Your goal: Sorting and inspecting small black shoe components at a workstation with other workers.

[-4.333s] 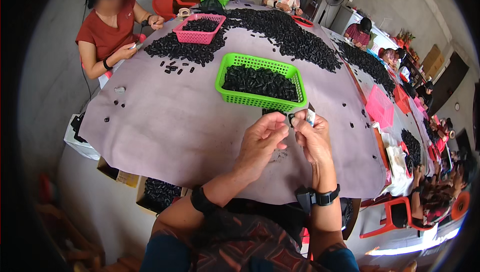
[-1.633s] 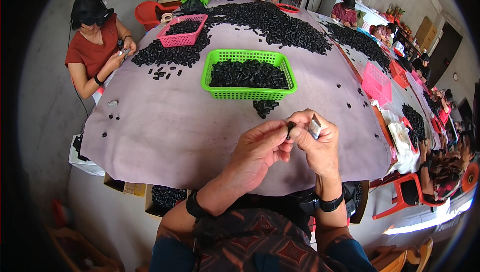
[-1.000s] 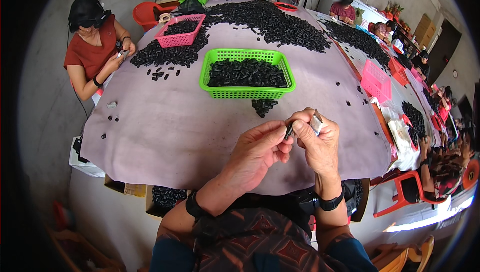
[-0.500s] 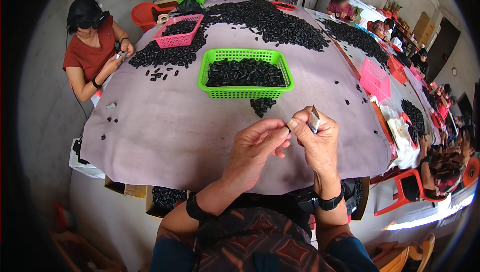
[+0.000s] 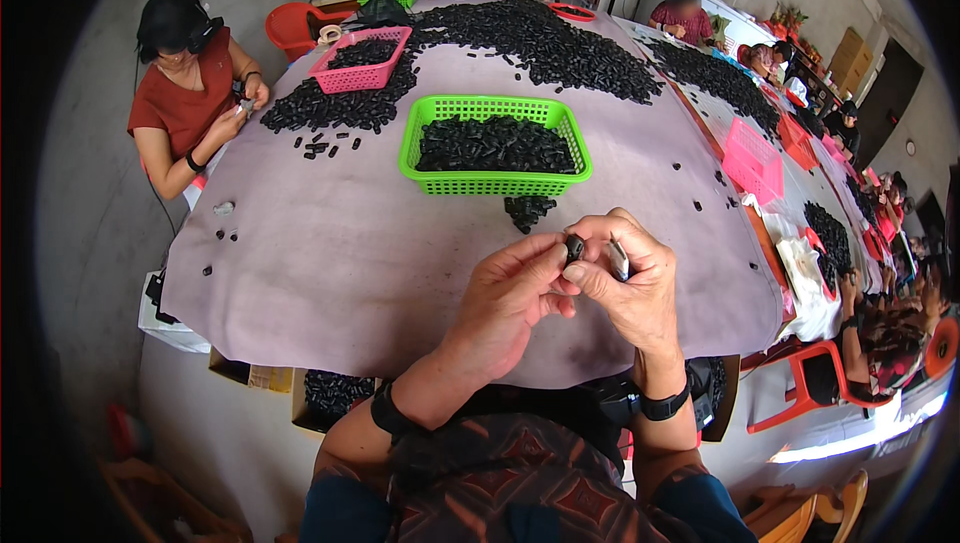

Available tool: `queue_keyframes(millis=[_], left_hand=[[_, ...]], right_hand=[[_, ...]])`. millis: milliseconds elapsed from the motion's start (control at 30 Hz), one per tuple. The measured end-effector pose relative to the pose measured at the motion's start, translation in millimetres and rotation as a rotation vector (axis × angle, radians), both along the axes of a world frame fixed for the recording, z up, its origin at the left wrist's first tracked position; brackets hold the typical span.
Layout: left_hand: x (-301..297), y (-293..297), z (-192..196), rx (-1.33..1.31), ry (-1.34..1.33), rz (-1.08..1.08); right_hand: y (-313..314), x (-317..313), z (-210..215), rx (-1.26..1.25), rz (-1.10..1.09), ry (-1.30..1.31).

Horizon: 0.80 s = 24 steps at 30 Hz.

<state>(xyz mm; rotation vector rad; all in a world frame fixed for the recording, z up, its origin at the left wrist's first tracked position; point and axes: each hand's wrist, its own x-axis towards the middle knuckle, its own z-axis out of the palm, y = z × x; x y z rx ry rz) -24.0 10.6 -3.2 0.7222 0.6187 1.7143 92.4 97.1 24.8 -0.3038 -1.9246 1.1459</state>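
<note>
My left hand (image 5: 500, 303) pinches a small black rounded plastic piece (image 5: 574, 248) between thumb and fingertips, above the near part of the table. Close against it, my right hand (image 5: 640, 288) is closed round a small flat silvery tool (image 5: 619, 261) that looks like a blade; most of it is hidden in the palm. The right thumb is at the black piece. Just beyond both hands lies a little heap of black pieces (image 5: 527, 211). Behind that stands a green plastic basket (image 5: 500, 186), partly filled with the same kind of pieces.
A pink basket (image 5: 362, 79) stands at the far left beside a broad mound of black pieces (image 5: 540, 43) on the cloth-covered table (image 5: 320, 253). One co-worker (image 5: 185, 93) sits at the left. Others work along the second table at the right, near an empty-looking pink basket (image 5: 752, 161).
The black piece has turned up into view between my fingertips. My right hand has tilted, so the silvery tool's pointed tip no longer sticks up above it.
</note>
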Motion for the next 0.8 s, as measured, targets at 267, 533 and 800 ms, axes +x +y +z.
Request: queue_keyframes(millis=[267, 533, 800], left_hand=[[-0.5, -1.1, 2.9, -0.051, -0.03, -0.019], [0.3, 0.1, 0.7, -0.093, -0.009, -0.043], [1.3, 1.1, -0.6, -0.093, -0.051, -0.053]], right_hand=[[-0.1, 0.4, 1.6, 0.034, -0.048, -0.017], [-1.8, 0.5, 4.8, -0.054, -0.031, 0.006], [-0.7, 0.8, 3.1, -0.32, 0.04, 0.048]])
